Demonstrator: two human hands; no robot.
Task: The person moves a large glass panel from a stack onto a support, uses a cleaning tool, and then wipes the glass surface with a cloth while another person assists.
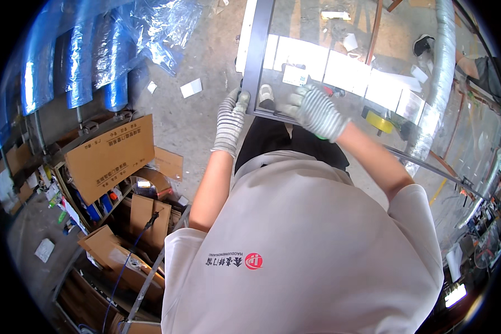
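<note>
Over a concrete floor [206, 125], a grey-framed glass panel [255, 61] was held before the body.
Its left side was gripped by the gloved left hand [231, 121]; whether anything was grasped by the curled right hand [320, 111], at the near edge, cannot be told.

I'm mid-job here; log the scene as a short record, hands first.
Left hand: gloved, at the near left corner of the dark frame
Right hand: gloved, over the frame's near edge; contact unclear
Inside frame: clear glass pane
Upper left: blue plastic wrapping
Left: brown cardboard
</note>
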